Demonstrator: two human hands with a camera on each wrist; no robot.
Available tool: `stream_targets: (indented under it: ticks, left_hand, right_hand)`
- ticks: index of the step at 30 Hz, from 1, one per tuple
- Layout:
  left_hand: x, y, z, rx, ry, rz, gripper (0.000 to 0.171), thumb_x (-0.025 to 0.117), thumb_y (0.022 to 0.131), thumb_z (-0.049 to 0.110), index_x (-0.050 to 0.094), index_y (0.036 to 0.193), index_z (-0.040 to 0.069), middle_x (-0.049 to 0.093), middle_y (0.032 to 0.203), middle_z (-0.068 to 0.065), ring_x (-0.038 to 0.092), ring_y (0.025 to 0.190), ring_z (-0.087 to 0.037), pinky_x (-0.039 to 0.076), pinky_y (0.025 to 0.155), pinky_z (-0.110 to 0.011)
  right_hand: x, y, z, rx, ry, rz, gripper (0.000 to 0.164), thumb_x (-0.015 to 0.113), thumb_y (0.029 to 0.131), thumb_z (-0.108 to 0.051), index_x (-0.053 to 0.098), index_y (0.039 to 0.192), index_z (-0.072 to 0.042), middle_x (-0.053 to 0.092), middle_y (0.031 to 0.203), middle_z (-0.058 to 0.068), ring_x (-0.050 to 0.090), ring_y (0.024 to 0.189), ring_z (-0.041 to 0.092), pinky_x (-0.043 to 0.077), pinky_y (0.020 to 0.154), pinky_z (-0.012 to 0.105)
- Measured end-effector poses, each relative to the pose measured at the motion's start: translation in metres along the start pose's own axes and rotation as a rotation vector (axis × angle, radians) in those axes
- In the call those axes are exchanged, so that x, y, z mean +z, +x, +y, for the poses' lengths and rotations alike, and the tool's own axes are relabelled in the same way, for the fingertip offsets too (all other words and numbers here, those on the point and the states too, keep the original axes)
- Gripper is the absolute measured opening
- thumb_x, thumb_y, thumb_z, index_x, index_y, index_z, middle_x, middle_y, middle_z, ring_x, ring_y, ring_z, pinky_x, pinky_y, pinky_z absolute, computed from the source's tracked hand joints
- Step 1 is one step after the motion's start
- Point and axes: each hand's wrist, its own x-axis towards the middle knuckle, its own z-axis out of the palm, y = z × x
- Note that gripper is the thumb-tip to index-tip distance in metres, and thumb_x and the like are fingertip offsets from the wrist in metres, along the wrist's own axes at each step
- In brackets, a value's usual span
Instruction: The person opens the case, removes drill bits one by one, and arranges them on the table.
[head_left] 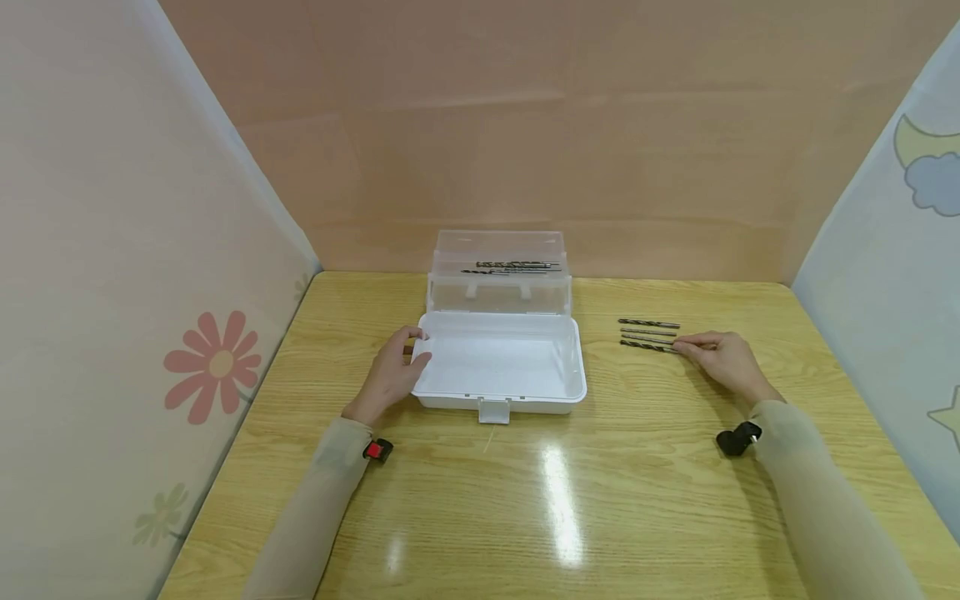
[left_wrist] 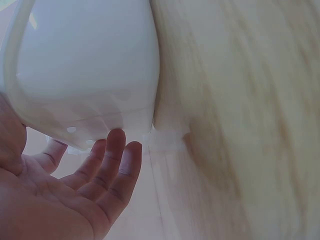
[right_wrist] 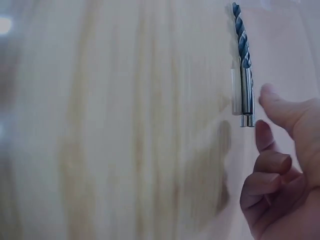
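Note:
An open white plastic box [head_left: 498,402] stands mid-table with its clear lid [head_left: 498,293] folded back. My left hand [head_left: 395,367] grips the box's left side, thumb over the rim and fingers along the outer wall; the left wrist view shows the fingertips [left_wrist: 116,137] at that wall. Several metal drill bits lie in a row to the right, the nearest a dark twisted drill bit [head_left: 643,344] with a bright shank [right_wrist: 247,92]. My right hand [head_left: 722,360] is at its shank end; in the right wrist view, thumb and forefinger are apart beside it.
Several more drill bits [head_left: 517,265] lie in the clear lid area behind the box. A latch [head_left: 493,411] hangs at the box's front. Fabric-like panels border the wooden table [head_left: 637,500] at the back, left and right.

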Motion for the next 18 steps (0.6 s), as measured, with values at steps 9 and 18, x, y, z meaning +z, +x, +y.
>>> stream_targets:
  ticks: [9,18]
  left_hand:
    - [0.000,0.001,-0.002,0.003,0.011,0.001,0.034,0.058,0.110,0.024,0.053,0.142,0.012,0.053,0.153,-0.015,0.055,0.131,-0.038,0.054,0.101,-0.053]
    - [0.000,-0.001,-0.001,0.004,0.001,-0.005,0.034,0.059,0.109,0.024,0.053,0.141,0.013,0.052,0.153,-0.015,0.055,0.132,-0.038,0.053,0.103,-0.053]
  right_hand:
    - [-0.012,0.003,-0.025,0.033,0.026,0.048,0.055,0.061,0.107,-0.051,0.074,0.133,-0.005,0.069,0.139,0.024,0.067,0.108,0.026,0.055,0.082,0.034]
    - [-0.020,0.016,-0.066,-0.009,0.062,0.013,0.061,0.055,0.107,-0.056,0.069,0.139,-0.005,0.063,0.147,0.025,0.056,0.133,0.044,0.045,0.110,0.064]
